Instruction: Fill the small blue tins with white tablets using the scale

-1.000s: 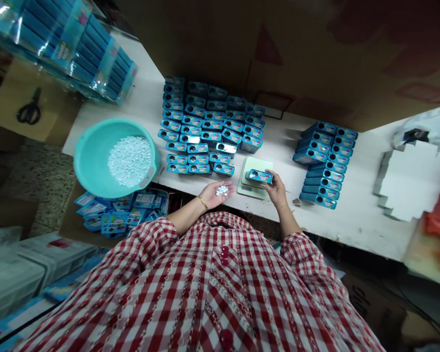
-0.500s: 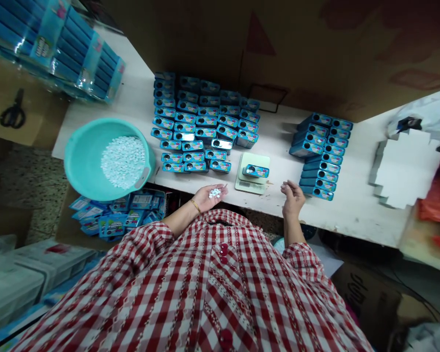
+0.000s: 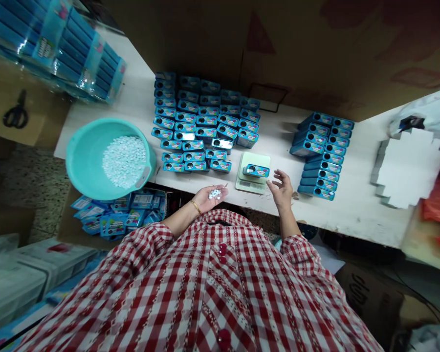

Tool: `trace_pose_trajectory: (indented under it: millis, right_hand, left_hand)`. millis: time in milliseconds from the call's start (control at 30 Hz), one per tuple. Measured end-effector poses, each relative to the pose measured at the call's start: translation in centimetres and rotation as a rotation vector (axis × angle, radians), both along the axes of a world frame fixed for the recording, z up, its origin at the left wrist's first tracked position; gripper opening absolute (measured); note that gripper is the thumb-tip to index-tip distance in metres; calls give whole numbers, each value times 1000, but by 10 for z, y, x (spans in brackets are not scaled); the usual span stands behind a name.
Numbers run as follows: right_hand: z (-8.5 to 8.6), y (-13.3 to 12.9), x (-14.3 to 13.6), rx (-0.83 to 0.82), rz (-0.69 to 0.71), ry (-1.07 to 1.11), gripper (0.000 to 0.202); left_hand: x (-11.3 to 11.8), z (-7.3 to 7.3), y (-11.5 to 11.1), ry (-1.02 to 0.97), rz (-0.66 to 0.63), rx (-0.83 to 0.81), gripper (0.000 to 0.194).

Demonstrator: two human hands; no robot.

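Note:
Palm up at the table's front edge, my left hand (image 3: pixel 206 199) carries a small heap of white tablets (image 3: pixel 215 194). To its right a pale green kitchen scale (image 3: pixel 248 185) bears one small blue tin (image 3: pixel 257 170), its round opening at the left of the top. My right hand (image 3: pixel 282 188) is just right of the scale with fingers apart and nothing in them, close to the tin but seemingly not touching it. Left of my left hand, a turquoise basin (image 3: pixel 82 161) holds many more white tablets (image 3: pixel 122 161).
Rows of blue tins (image 3: pixel 207 120) stand behind my left hand, and another block of tins (image 3: pixel 320 161) is at the right. A large cardboard box (image 3: pixel 220 44) closes off the back. Scissors (image 3: pixel 16 113) lie far left; flat white card (image 3: pixel 407 168) lies right.
My right hand has moved left, from beside the right block of tins to the scale's right side, its fingers spreading. My left hand with the tablets has stayed put.

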State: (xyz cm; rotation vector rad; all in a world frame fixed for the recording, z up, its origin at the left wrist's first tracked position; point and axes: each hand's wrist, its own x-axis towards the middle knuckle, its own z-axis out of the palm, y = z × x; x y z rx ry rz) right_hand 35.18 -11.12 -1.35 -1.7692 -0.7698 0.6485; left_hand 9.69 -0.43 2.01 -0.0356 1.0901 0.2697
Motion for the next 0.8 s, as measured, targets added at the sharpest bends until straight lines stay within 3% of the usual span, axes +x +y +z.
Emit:
trace_pose_trajectory:
  millis: [333,567,633,800]
  right_hand:
    - [-2,6,1,-56,107,-83,57]
    - [29,4,-25,-2,170,-493,28]
    - [32,9,-30,-24,192,-559,30]
    - [8,25,-12,-108,240,-390,56]
  left_hand:
    - [0,-4,0,7,11,-8,21]
    - [10,0,-1,-33,14,11,18]
    - [15,4,0,-34,12,15,18]
    - [32,8,10,-59,26,33,20]
